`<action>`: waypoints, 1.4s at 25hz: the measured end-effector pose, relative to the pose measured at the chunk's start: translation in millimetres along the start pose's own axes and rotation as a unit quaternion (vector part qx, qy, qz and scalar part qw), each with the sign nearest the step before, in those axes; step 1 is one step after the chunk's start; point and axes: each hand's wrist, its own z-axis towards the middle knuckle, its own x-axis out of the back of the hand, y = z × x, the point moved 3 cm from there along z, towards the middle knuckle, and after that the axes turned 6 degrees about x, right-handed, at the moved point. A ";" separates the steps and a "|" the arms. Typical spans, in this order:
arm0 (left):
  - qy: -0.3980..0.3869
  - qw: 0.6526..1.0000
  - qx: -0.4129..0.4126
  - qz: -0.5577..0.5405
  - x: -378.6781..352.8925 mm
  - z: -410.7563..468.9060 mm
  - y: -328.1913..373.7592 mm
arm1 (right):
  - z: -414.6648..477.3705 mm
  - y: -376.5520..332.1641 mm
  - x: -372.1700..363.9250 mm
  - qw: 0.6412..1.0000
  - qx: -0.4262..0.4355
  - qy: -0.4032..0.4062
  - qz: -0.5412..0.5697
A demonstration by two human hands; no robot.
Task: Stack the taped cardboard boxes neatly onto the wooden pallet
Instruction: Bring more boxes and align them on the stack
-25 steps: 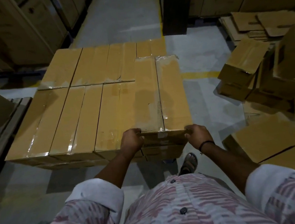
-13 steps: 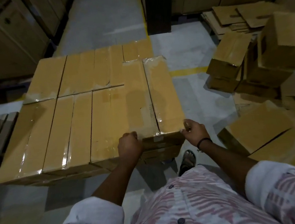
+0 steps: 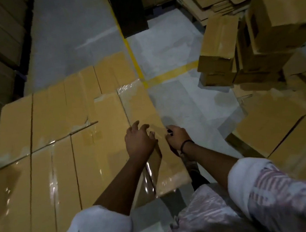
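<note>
While flat atop taped box (image 3: 138,106), left hand (image 3: 139,140); right hand (image 3: 177,138) round its edge; carton heap (image 3: 252,44) nearby.

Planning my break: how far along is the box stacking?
Done: a layer of taped boxes sits packed side by side. In hand: the top box, left hand resting on it, right hand gripping its edge. Left: loose boxes piled on the floor at right.

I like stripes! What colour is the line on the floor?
Yellow floor line, clearest in the head view.
</note>
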 end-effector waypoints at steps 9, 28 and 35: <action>-0.057 0.996 0.004 0.065 -1.2 195.8 28.7 | 150.2 -44.7 8.8 0.996 -0.002 -0.077 0.053; -0.140 0.987 0.012 0.084 -4.0 285.5 19.3 | 194.9 -51.6 -8.6 0.991 0.041 -0.128 0.016; -0.137 0.986 0.033 0.087 3.3 287.5 20.7 | 192.5 -54.6 -12.7 0.990 0.047 -0.130 0.005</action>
